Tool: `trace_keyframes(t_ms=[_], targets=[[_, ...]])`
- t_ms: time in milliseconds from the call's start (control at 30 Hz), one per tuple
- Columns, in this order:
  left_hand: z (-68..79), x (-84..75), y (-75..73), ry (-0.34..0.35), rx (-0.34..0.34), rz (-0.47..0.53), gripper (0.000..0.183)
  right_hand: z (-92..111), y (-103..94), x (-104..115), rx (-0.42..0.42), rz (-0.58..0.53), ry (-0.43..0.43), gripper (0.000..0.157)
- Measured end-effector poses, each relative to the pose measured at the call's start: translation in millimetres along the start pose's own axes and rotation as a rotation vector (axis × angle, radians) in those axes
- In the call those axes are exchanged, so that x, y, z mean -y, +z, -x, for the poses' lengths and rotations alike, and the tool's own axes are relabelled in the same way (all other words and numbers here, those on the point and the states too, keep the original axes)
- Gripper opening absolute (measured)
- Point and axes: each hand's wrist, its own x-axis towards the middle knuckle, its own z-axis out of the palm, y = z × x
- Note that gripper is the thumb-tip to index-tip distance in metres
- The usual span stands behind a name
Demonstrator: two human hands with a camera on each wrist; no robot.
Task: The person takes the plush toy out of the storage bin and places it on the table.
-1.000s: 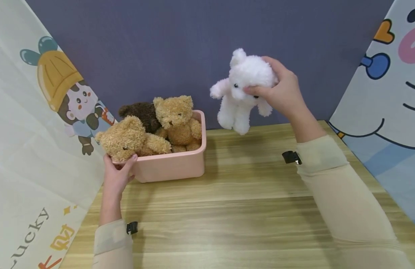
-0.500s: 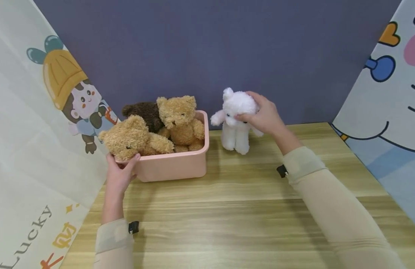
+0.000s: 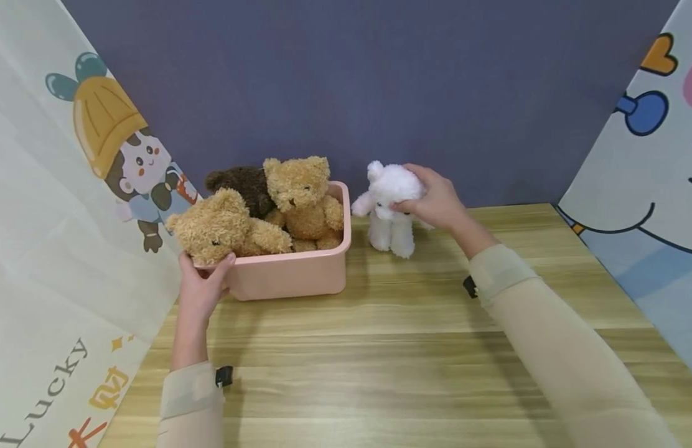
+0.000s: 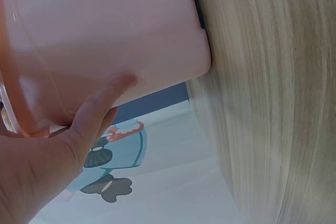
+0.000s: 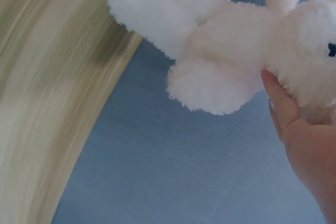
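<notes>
My right hand [image 3: 437,202] holds a white teddy bear [image 3: 392,233] by the head, just right of a pink storage bin [image 3: 292,274]. In the right wrist view the white bear's legs [image 5: 152,9] are near the wood surface; whether they touch it I cannot tell. My left hand [image 3: 200,283] grips the bin's near left corner, with a finger [image 4: 107,93] along the outer wall in the left wrist view. Inside the bin, a light brown teddy bear [image 3: 211,227] leans over that corner, another light brown teddy bear [image 3: 298,193] sits upright, and a dark brown plush [image 3: 242,186] is partly hidden behind them.
The bin stands on a wood-grain table [image 3: 346,373], close to a dark blue-grey back panel [image 3: 379,81]. A printed white side panel [image 3: 38,218] rises at the left, near my left hand. Another printed panel [image 3: 654,186] borders the table on the right.
My right hand has lowered the white bear towards the table beside the bin, and moved slightly left. My left hand stays on the bin's corner. The head view has shifted a little.
</notes>
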Motion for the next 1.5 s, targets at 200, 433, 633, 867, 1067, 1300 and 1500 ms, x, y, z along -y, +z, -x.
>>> trace_keyframes(t_ms=[200,433,633,867,1067,1300,1500], targets=[[-0.2,-0.6,-1.8,-0.011,-0.008,0.002,0.107,-16.4,7.3,-0.3,0.059,0.056,-0.016,0.095],[-1.5,3.1,-5.4,-0.011,-0.025,-0.007,0.105,-36.8,15.3,1.7,0.083,0.079,0.064,0.095],[-0.9,4.5,-6.3,-0.009,-0.028,-0.041,0.106,-45.2,26.3,-6.3,0.103,0.027,0.127,0.099],[1.0,4.0,-2.8,0.006,-0.021,-0.039,0.105,-49.1,38.4,-23.0,0.189,0.112,-0.002,0.090],[0.1,3.1,-1.4,0.008,-0.014,-0.030,0.107,-54.4,37.6,-16.4,0.262,0.313,-0.144,0.083],[0.1,2.5,1.8,0.012,-0.004,-0.038,0.107,-61.5,31.5,-13.9,0.279,0.327,-0.166,0.073],[-1.9,1.5,-0.2,0.010,0.004,-0.032,0.104,-68.4,27.5,-13.3,0.282,0.288,-0.109,0.080]])
